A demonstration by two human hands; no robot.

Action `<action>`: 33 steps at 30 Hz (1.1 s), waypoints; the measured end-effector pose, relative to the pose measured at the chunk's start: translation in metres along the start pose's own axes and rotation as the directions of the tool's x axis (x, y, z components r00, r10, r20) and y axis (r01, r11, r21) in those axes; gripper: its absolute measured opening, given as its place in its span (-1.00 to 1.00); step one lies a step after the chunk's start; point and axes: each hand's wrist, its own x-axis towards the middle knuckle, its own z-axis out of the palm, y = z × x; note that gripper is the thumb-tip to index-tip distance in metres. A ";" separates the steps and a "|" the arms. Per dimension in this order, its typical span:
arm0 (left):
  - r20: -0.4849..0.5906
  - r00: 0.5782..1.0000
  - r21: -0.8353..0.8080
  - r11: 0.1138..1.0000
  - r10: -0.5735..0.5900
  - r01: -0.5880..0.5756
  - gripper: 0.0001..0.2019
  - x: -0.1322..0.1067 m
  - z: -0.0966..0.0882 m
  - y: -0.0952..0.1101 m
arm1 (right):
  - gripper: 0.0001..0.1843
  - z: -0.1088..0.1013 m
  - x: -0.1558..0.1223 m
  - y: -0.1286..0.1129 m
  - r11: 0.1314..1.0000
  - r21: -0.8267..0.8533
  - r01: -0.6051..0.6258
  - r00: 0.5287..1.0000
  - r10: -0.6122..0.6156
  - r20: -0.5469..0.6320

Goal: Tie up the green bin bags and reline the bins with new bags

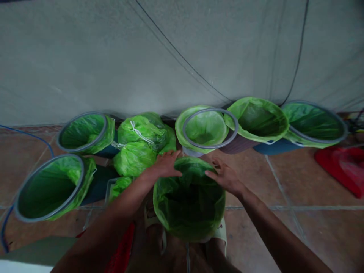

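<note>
A bin lined with a thin green bag (189, 227) stands in front of me, its mouth facing up and the bag folded over its rim. My left hand (169, 165) is at the far left of that rim, thumb toward the opening and fingers stretched out. Across from it, my right hand (226, 175) is at the far right side with its fingers spread. Both hands look open, and I cannot tell how firmly they touch the bag. Just beyond them, a loose grey ring (234, 131) lies askew over another lined bin (182, 125).
Lined bins (257, 102) (315, 142) line the wall (113, 57) at right. Two more (82, 148) (51, 189) stand left. Tied green bags (135, 157) sit between, above a clear container (109, 185). A red item (341, 167) lies right; a blue cable (31, 134) runs left.
</note>
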 end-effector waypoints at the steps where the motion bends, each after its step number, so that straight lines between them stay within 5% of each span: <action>1: -0.028 0.999 -0.061 0.998 0.033 -0.035 -0.10 0.006 -0.003 0.003 | -0.27 -0.002 0.006 -0.006 0.999 0.036 0.023 1.000 -0.023 -0.005; 7: -0.067 0.990 -0.110 0.985 0.126 -0.132 -0.66 0.041 0.016 0.023 | -0.66 0.009 0.039 -0.030 0.961 -0.142 0.236 0.957 -0.204 0.208; 12: -0.093 0.983 -0.086 0.982 0.159 -0.167 -0.71 0.043 0.034 0.021 | -0.70 0.019 0.038 -0.027 0.934 -0.272 0.230 0.957 -0.167 0.236; 15: -0.053 0.982 -0.008 0.983 0.183 -0.184 -0.51 0.038 0.028 0.019 | -0.58 0.017 0.032 -0.025 0.939 -0.285 0.194 0.968 -0.137 0.209; 20: -0.216 0.973 -0.132 0.985 0.079 -0.110 -0.12 0.005 0.008 0.002 | -0.58 0.020 -0.010 -0.012 0.956 -0.286 -0.070 0.997 0.060 -0.044; 23: -0.265 0.960 -0.335 0.942 -0.095 0.001 -0.17 -0.027 0.003 -0.020 | -0.47 0.025 -0.057 0.002 0.932 -0.295 -0.211 0.973 0.172 -0.154; 27: -0.289 0.911 -0.471 0.872 -0.294 0.132 -0.39 -0.049 0.007 -0.038 | -0.07 0.016 -0.097 0.011 0.912 -0.333 -0.239 0.968 0.196 -0.159; 30: -0.292 0.908 -0.457 0.878 -0.301 0.144 -0.56 -0.035 0.010 -0.031 | -0.23 -0.002 -0.078 -0.004 0.922 -0.356 -0.155 0.973 0.081 -0.214; 33: -0.240 0.932 -0.402 0.902 -0.273 0.161 -0.62 -0.006 0.013 -0.013 | -0.48 -0.009 -0.027 -0.027 0.961 -0.274 0.040 0.988 -0.079 -0.134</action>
